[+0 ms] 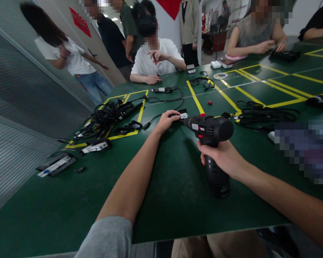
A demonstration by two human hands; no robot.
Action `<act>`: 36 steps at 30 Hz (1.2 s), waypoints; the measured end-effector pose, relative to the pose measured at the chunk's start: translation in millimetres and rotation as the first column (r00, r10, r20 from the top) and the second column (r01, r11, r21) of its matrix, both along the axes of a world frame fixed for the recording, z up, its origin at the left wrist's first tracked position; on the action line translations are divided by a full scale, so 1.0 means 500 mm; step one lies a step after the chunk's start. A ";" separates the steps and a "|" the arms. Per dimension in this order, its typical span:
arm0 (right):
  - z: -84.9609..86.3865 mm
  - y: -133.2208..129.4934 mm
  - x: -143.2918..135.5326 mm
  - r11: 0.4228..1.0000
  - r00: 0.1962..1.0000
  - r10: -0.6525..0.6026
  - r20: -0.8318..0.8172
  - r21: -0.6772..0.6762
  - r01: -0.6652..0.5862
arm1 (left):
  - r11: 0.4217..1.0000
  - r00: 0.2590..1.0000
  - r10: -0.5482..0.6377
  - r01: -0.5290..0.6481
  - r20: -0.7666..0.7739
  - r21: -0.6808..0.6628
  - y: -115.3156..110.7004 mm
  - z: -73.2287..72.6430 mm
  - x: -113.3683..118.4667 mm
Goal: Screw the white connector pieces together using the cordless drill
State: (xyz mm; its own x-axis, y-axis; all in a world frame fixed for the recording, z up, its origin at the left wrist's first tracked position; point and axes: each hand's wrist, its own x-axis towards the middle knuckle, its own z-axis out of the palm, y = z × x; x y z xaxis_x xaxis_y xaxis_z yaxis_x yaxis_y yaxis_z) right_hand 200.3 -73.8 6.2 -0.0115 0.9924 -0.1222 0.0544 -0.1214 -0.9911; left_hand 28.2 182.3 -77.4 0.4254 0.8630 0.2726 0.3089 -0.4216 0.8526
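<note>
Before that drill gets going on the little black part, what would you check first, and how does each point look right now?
1. Right hand wrapped on the black power drill grip: ok.
2. Left hand pins the small black part to the green table: ok.
3. Drill tip meets the part: ok.
4. Left fingers clear of the tip: not ok, very close.
5. Bit seated squarely: cannot tell.
6. Loose cables away from the drill: ok.

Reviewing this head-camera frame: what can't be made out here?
- Small black part under the left hand: fingers cover it, type unclear.
- Tip of the drill held by the right hand: hidden by the chuck.
- Item by the right edge: pixelated.
- Cable pile: too tangled to separate pieces.
</note>
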 end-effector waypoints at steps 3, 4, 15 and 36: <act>-0.003 0.001 0.000 1.000 1.000 -0.001 -0.005 0.008 0.001 | 1.000 1.000 0.001 -0.001 0.003 -0.004 0.001 0.000 0.000; -0.004 0.001 0.000 1.000 1.000 -0.002 -0.004 0.011 0.002 | 1.000 1.000 0.004 -0.004 0.001 -0.006 0.000 0.000 0.000; -0.004 0.000 0.001 1.000 1.000 -0.004 -0.011 -0.001 0.004 | 1.000 1.000 0.010 -0.010 -0.005 -0.011 0.000 0.000 0.000; -0.007 0.002 0.004 1.000 1.000 0.013 -0.018 0.008 -0.013 | 1.000 1.000 0.012 -0.012 0.001 0.003 0.003 -0.004 0.000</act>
State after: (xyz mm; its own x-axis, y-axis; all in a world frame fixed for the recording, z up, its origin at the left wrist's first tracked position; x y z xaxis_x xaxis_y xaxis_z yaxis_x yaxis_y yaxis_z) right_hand 202.3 -72.8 2.5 -0.0265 0.9931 -0.1142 0.0380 -0.1131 -0.9929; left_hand 28.4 183.8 -79.2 0.4150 0.8670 0.2758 0.3129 -0.4206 0.8516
